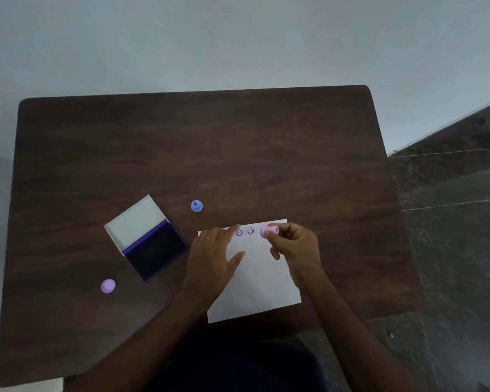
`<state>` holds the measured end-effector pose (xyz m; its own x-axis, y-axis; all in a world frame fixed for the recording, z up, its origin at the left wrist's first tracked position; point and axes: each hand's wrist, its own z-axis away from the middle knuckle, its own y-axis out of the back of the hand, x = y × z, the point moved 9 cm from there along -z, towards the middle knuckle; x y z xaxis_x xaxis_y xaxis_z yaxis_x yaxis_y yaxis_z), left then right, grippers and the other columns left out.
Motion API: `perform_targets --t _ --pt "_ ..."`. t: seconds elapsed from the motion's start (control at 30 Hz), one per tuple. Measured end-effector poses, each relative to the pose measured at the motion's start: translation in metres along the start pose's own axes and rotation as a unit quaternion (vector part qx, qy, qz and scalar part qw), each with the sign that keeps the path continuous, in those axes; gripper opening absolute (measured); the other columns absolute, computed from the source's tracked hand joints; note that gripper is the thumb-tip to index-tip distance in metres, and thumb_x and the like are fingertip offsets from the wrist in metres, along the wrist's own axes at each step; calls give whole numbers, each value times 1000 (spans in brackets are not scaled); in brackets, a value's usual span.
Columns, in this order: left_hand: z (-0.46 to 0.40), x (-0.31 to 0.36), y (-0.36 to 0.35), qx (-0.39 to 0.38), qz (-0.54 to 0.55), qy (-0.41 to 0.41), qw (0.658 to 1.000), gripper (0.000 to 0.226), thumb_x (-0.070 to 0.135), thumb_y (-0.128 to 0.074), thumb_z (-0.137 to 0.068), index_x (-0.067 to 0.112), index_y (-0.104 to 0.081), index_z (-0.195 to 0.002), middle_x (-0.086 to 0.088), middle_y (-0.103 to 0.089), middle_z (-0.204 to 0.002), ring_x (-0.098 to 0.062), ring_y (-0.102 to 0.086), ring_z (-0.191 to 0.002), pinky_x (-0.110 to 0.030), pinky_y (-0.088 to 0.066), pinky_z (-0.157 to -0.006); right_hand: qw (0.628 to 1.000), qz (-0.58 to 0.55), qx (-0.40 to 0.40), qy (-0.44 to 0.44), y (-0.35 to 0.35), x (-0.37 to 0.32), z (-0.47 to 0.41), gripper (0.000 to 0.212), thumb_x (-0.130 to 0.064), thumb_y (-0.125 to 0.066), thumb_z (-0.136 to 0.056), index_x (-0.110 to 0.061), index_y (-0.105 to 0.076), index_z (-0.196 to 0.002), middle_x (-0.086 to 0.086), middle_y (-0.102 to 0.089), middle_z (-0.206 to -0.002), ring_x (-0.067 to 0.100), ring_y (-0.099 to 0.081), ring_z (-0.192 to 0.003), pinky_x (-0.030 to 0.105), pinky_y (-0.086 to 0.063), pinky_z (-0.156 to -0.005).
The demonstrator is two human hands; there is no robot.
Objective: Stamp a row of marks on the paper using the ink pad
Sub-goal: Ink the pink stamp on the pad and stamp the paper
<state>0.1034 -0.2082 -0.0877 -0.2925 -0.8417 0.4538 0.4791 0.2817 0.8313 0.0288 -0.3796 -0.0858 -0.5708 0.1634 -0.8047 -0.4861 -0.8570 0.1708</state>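
A white sheet of paper (262, 281) lies on the dark wooden table (181, 151). Two round face marks (244, 231) sit side by side near its top edge. My right hand (294, 250) pinches a small pink stamp (269, 230) at the paper's top right, just right of the marks. My left hand (212, 258) rests flat on the paper's left side, fingers spread. The ink pad (156, 247), dark purple with its white lid hinged open, lies left of the paper.
A blue stamp (196, 206) stands on the table beyond the paper. A purple stamp (108, 286) sits near the front left, below the ink pad. The table's right edge borders a dark stone floor.
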Motion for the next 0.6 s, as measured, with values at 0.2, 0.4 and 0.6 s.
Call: perform_targets --t 0.2,0.4,0.6 --pt "-22 8 -20 -44 -45 11 998 69 63 -59 -79 40 -36 -140 9 -53 -133 -14 -46 -118 -32 -34 -98 975 197 69 82 -2 3 -14 19 -36 -68 -84 -18 -69 -87 -15 -70 -79 -2 -64 -70 7 -48 -56" --pt "-31 5 -36 -79 -65 12 995 71 62 -58 -80 42 -30 -142 6 -50 -133 -17 -43 -121 -36 -36 -98 962 227 84 129 -7 11 -22 17 -28 -68 -84 -14 -63 -76 -8 -66 -70 2 -61 -62 12 -46 -53" --pt "-27 6 -37 -73 -60 4 996 69 57 -62 -81 44 -32 -141 4 -50 -126 -17 -42 -114 -33 -40 -91 964 219 81 126 -4 21 -24 22 -26 -69 -84 -12 -58 -70 -6 -63 -66 1 -60 -65 11 -44 -52"
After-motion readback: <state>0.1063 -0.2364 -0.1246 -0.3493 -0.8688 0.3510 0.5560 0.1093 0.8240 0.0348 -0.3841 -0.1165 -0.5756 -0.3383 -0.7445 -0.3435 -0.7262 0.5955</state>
